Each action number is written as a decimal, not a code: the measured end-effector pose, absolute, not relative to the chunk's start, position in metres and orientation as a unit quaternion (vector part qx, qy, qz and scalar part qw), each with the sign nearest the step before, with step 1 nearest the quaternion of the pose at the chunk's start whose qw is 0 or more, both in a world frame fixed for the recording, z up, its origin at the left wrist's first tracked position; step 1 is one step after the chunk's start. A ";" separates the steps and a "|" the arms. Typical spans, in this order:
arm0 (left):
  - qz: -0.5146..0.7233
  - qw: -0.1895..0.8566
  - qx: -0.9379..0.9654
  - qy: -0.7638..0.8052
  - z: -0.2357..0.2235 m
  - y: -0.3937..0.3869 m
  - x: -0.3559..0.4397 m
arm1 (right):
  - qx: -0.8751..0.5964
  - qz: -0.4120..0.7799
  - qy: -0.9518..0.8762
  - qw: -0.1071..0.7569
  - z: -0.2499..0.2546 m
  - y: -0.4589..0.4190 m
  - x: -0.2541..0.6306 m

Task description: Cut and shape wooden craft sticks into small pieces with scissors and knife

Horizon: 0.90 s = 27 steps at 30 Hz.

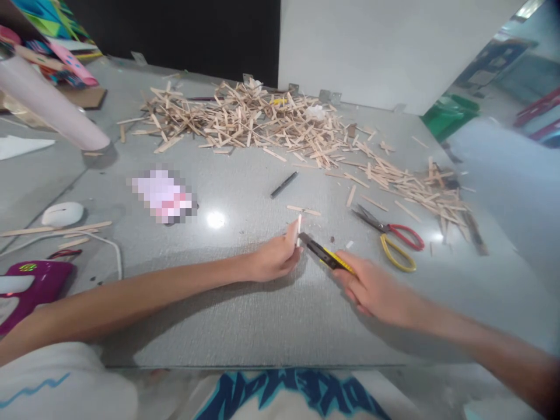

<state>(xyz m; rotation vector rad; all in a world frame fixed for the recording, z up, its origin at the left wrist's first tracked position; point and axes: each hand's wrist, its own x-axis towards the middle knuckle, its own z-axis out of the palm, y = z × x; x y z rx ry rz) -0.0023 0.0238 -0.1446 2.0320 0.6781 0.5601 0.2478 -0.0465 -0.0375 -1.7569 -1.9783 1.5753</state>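
Observation:
My left hand (277,256) pinches a short, pale wooden stick (300,223) upright above the table. In my right hand (371,289) is a yellow and black utility knife (328,254), its blade end close beside the stick; whether it touches the stick I cannot tell. Just beyond my left hand, a few loose wooden pieces (304,210) lie on the tabletop. A dark, slim rod (284,185) rests farther back. Scissors with one red and one yellow handle (389,230) lie partly open, a little beyond my right hand.
A wide heap of wooden sticks (254,119) spreads along the back of the grey table (210,326) and trails right. On the left are a white mouse (63,214), a purple device (39,286) and a pale pink cylinder (52,96). A green bin (450,116) stands beyond the right edge.

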 end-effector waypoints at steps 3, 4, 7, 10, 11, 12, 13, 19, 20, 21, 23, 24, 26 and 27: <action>0.229 0.441 0.825 0.269 -0.145 0.023 -0.003 | -0.556 0.530 -0.640 -0.009 -0.031 -0.042 0.250; 0.230 0.440 0.825 0.270 -0.145 0.023 -0.003 | -0.557 0.526 -0.642 0.006 -0.033 -0.043 0.248; 0.232 0.436 0.825 0.274 -0.145 0.023 -0.004 | -0.584 0.503 -0.635 0.053 -0.043 -0.050 0.242; 0.230 0.432 0.828 0.272 -0.145 0.023 -0.004 | -0.577 0.511 -0.635 0.055 -0.043 -0.051 0.243; 0.230 0.429 0.830 0.271 -0.145 0.023 -0.003 | -0.567 0.516 -0.640 0.043 -0.039 -0.048 0.245; 0.230 0.427 0.832 0.271 -0.144 0.023 -0.003 | -0.560 0.524 -0.641 0.025 -0.035 -0.046 0.247; 0.229 0.424 0.833 0.271 -0.144 0.022 -0.003 | -0.555 0.529 -0.642 0.016 -0.032 -0.045 0.247; 0.223 0.418 0.836 0.276 -0.145 0.022 -0.004 | -0.594 0.472 -0.648 0.061 -0.038 -0.056 0.236; 0.222 0.417 0.837 0.278 -0.145 0.022 -0.004 | -0.590 0.480 -0.647 0.057 -0.038 -0.056 0.236; 0.222 0.416 0.837 0.279 -0.144 0.022 -0.004 | -0.582 0.492 -0.646 0.047 -0.037 -0.054 0.237; 0.222 0.412 0.839 0.278 -0.144 0.022 -0.004 | -0.563 0.513 -0.647 0.026 -0.030 -0.047 0.241; 0.223 0.411 0.839 0.278 -0.143 0.022 -0.004 | -0.557 0.519 -0.648 0.019 -0.026 -0.043 0.244; 0.223 0.411 0.840 0.275 -0.143 0.021 -0.004 | -0.552 0.522 -0.650 0.014 -0.021 -0.039 0.246; 0.223 0.412 0.840 0.274 -0.143 0.021 -0.005 | -0.554 0.518 -0.652 0.016 -0.021 -0.038 0.246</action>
